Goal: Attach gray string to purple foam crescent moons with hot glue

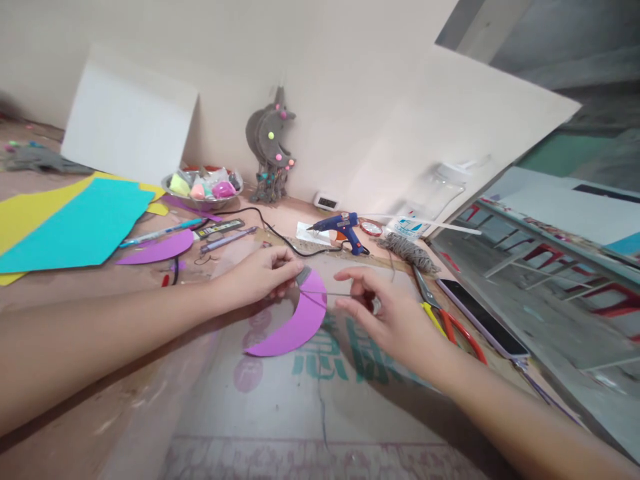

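My left hand (273, 275) pinches the upper end of a purple crescent cutout (307, 317). Grey yarn (304, 273) is wound round the crescent there, close to the fingertips. From this winding a strand (335, 294) runs nearly level to my right hand (377, 300). My right thumb and forefinger are spread, while the curled fingers behind them hold the strand; their exact grip is partly hidden. The crescent's lower tip points left above a plastic-covered mat (260, 407) with green printed characters.
Beyond my hands lie a blue glue gun (343, 227) and a grey yarn bundle (411, 252). Scissors (445, 313) and a phone (483, 317) are at right. Coloured sheets (80, 223), pens and a bowl (200, 198) occupy the left. A decorated grey moon (270, 137) stands against the wall.
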Demonstrator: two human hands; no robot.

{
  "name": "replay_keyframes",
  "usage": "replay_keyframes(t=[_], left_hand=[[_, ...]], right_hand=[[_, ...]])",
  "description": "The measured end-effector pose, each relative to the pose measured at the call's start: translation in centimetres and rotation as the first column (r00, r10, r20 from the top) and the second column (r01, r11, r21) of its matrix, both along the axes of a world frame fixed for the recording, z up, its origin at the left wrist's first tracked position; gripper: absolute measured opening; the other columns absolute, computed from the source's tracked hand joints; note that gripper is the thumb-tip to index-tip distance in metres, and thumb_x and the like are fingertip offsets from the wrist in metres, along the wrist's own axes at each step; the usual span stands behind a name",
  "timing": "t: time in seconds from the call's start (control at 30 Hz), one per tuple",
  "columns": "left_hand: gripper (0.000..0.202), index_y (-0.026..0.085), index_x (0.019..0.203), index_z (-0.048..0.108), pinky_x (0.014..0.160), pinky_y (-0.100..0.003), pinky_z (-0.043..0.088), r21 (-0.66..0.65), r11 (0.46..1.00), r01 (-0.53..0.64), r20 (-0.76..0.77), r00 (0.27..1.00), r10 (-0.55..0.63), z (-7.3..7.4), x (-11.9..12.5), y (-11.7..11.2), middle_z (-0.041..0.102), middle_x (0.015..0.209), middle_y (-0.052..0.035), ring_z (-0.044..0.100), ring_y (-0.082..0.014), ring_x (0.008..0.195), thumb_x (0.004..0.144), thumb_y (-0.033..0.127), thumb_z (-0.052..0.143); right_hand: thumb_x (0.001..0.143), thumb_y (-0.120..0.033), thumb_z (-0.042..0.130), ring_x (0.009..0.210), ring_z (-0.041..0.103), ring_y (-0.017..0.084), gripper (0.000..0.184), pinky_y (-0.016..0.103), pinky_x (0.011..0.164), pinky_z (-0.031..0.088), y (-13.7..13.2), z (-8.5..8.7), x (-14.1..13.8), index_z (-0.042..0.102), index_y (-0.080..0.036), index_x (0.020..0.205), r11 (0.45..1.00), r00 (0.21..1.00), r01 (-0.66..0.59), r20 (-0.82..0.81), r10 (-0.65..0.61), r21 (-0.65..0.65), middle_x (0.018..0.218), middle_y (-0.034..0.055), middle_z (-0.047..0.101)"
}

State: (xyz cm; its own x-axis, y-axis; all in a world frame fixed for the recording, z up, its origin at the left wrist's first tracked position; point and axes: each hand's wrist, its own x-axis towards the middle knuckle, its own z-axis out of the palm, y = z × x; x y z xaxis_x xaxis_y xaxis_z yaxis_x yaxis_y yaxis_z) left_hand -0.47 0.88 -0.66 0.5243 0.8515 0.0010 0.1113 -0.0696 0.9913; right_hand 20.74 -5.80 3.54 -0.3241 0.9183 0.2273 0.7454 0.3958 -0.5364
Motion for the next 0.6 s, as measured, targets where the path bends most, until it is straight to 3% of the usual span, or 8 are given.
replay_keyframes(t=[0.07,0.13,0.3,0.37,0.43,0.5,0.6], left_hand=[[0.027,0.018,0.072,0.045,0.04,-0.014,0.031,0.027,0.999,0.021,-0.046,0.999,-0.02,0.1,0.0,0.0,0.049,0.051,0.0052,0.042,-0.005,0.042,0.087,0.04,0.05],[0.026,0.019,0.072,0.046,0.038,-0.015,0.031,0.041,0.999,0.031,-0.112,0.993,-0.026,0.3,-0.1,-0.1,0.05,0.052,0.0046,0.042,-0.0056,0.042,0.086,0.041,0.051],[0.027,0.02,0.073,0.046,0.032,-0.016,0.03,0.032,0.997,0.075,-0.19,0.979,-0.067,0.3,-0.3,-0.1,0.052,0.056,0.0037,0.043,-0.0071,0.04,0.083,0.044,0.052],[0.027,0.02,0.074,0.046,0.032,-0.016,0.03,0.022,0.996,0.084,-0.167,0.983,-0.079,0.0,-0.3,0.0,0.051,0.056,0.0042,0.043,-0.0071,0.04,0.084,0.044,0.052],[0.026,0.02,0.074,0.045,0.032,-0.015,0.028,0.014,0.996,0.087,-0.141,0.986,-0.084,-0.3,-0.3,0.1,0.048,0.054,0.005,0.041,-0.0067,0.04,0.084,0.044,0.051],[0.026,0.02,0.074,0.045,0.033,-0.015,0.027,0.02,0.996,0.089,-0.128,0.988,-0.086,-0.5,-0.3,0.2,0.047,0.053,0.0055,0.039,-0.0063,0.039,0.084,0.044,0.051],[0.026,0.02,0.075,0.046,0.035,-0.016,0.029,0.046,0.993,0.111,-0.12,0.987,-0.105,-0.6,-0.3,0.3,0.05,0.054,0.0048,0.041,-0.0063,0.04,0.085,0.044,0.051]], right_hand=[[0.087,-0.028,0.055,0.058,0.048,0.011,0.012,0.026,0.056,0.037,0.7,-0.3,0.6,0.062,-0.021,0.094,0.986,0.996,-0.007,0.092,-0.008,0.167,0.068,-0.0008,0.059],[0.088,-0.026,0.055,0.061,0.051,0.012,0.012,0.026,0.059,0.039,1.4,-0.9,1.1,0.064,-0.02,0.086,0.968,0.994,-0.025,0.108,-0.002,0.25,0.073,0.0013,0.063],[0.087,-0.026,0.055,0.068,0.056,0.015,0.012,0.029,0.066,0.044,2.5,-2.4,1.5,0.065,-0.02,0.085,0.967,0.999,0.025,0.018,-0.03,0.254,0.076,0.003,0.064],[0.087,-0.029,0.055,0.066,0.056,0.015,0.017,0.029,0.063,0.045,2.5,-2.6,1.3,0.062,-0.02,0.099,0.986,0.993,0.078,-0.103,-0.063,0.147,0.08,0.0034,0.064],[0.087,-0.034,0.054,0.057,0.054,0.012,0.031,0.027,0.055,0.045,2.1,-2.6,0.8,0.054,-0.022,0.115,0.995,0.957,0.092,-0.27,-0.101,-0.046,0.086,0.0038,0.064],[0.086,-0.038,0.053,0.049,0.051,0.008,0.039,0.026,0.048,0.045,1.7,-2.5,0.2,0.045,-0.025,0.122,0.975,0.903,0.03,-0.413,-0.122,-0.222,0.105,0.0064,0.063],[0.084,-0.038,0.055,0.045,0.049,0.003,0.042,0.025,0.043,0.043,1.1,-2.3,-0.6,0.041,-0.03,0.123,0.933,0.862,-0.113,-0.502,-0.079,-0.342,0.137,0.0093,0.045]])
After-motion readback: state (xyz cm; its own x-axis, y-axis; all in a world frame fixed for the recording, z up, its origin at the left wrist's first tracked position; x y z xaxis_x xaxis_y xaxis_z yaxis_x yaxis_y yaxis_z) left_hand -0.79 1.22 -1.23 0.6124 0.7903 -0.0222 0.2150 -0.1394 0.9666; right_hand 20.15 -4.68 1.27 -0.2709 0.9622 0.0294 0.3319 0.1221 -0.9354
